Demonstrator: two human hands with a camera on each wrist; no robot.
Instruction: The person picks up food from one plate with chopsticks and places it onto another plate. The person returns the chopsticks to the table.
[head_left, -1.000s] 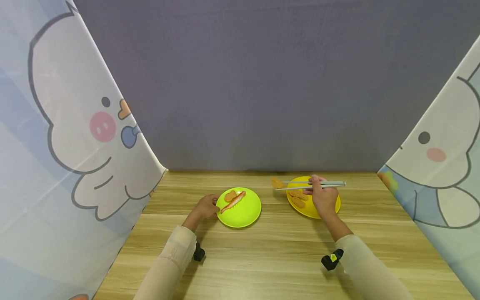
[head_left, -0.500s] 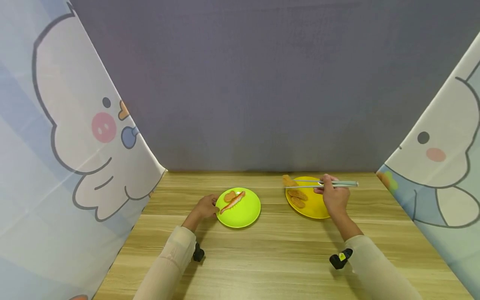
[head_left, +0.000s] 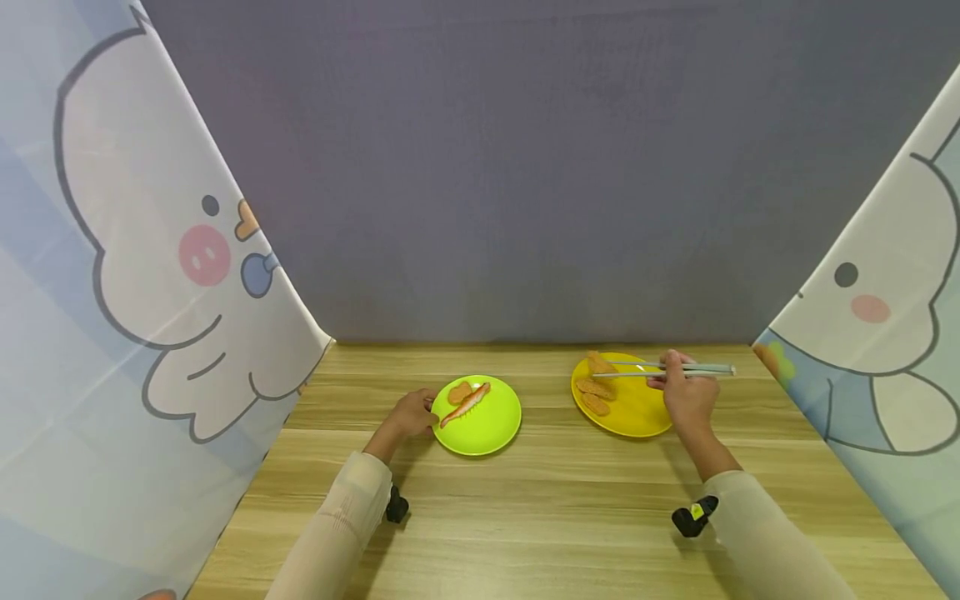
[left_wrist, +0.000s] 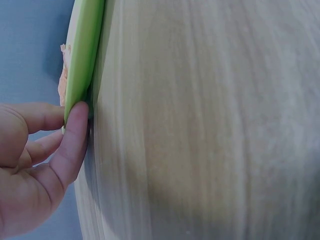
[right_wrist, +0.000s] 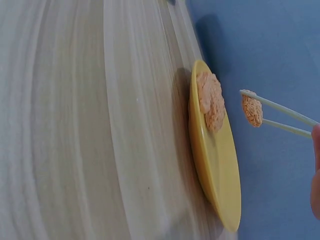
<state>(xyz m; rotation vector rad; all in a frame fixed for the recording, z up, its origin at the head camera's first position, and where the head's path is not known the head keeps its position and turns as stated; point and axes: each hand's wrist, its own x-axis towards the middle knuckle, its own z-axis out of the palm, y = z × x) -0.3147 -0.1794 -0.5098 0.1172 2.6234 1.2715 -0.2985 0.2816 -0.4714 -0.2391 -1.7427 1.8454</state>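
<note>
My left hand point(head_left: 412, 412) pinches the left rim of a bright green plate point(head_left: 487, 435), thumb above and a finger beneath, as the left wrist view shows. On that plate lie a shrimp-like piece point(head_left: 467, 405) in orange and white and a brown nugget point(head_left: 459, 392). My right hand point(head_left: 692, 400) holds a pair of pale chopsticks point(head_left: 697, 369). Between their tips is a breaded nugget point(right_wrist: 252, 109), raised above the yellow plate point(head_left: 637, 417). Two more nuggets point(head_left: 596, 397) rest at that plate's left side.
Both plates stand on a wood-grain table point(head_left: 540, 500), with a strip of tabletop between them. A grey wall point(head_left: 525, 183) rises behind the table's back edge. Printed cartoon panels point(head_left: 180, 250) flank both sides.
My right hand has moved to the right, carrying the nugget in the chopsticks from left of the yellow plate to over its upper left part. My left hand stays on the green plate.
</note>
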